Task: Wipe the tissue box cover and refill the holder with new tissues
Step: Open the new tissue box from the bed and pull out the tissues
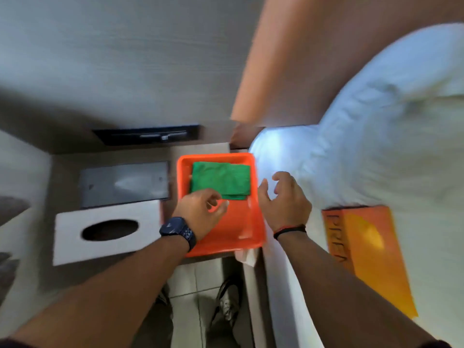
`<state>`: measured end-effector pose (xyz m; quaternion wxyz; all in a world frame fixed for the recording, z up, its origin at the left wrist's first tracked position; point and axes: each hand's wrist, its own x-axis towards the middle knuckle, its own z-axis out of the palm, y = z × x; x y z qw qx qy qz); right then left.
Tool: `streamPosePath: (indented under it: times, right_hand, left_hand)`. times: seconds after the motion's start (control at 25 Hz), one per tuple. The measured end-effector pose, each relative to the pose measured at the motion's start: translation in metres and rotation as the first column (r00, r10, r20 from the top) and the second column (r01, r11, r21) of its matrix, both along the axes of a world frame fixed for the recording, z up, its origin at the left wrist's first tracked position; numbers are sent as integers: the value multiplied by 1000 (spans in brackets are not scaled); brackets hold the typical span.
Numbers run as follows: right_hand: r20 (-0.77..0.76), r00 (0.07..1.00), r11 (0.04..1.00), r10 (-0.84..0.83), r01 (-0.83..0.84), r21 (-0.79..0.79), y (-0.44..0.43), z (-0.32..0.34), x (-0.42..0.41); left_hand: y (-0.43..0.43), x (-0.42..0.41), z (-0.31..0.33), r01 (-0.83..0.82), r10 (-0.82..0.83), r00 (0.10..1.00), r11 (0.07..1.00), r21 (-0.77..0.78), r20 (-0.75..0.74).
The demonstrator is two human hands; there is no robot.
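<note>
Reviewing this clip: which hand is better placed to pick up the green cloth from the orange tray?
Left. The left hand is already over the orange tray, fingers at the near edge of the green cloth. The right hand hovers open beside the tray's right rim, farther from the cloth.

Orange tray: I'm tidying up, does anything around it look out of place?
Yes. A crumpled white tissue pokes out from under the tray's near right corner, hanging past the table edge. The green cloth lies folded inside.
</note>
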<state>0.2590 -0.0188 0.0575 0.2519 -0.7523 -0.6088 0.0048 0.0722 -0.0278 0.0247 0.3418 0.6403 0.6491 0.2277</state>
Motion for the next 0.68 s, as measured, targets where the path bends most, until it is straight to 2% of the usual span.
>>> streamPosePath:
  times: [0.12,0.2,0.28,0.36,0.44,0.52,0.6,0.68]
  right_hand:
    - [99,985,986,-142,131,106,-28,25,95]
    - [121,955,961,-270,261,87,-51,34,150]
    - [135,918,925,-373,380,-27,-74,36,195]
    - [95,884,855,-458,467,-224,-92,31,228]
    - [-72,852,761,-518,421,-494,-97,26,244]
    - [-265,812,710,-519,237,-663,-97,25,246]
    - [-254,856,733,-451,192,-653,-99,28,242]
    - [-126,917,807,-378,259,-531,-98,41,234]
  left_hand:
    - [-11,103,19,117,-100,987,984,-131,127]
    - [-21,162,30,152,-103,979,943,-296,175]
    - [-32,206,40,151,-35,970,863,-481,241]
    - [-40,240,49,154,66,941,788,-596,331]
    - [-41,261,50,125,144,924,761,-636,353]
    - [-40,271,48,81,206,917,743,-664,342]
    - [-41,271,52,73,246,898,736,-673,366]
    - [-42,268,66,104,226,882,762,-639,414]
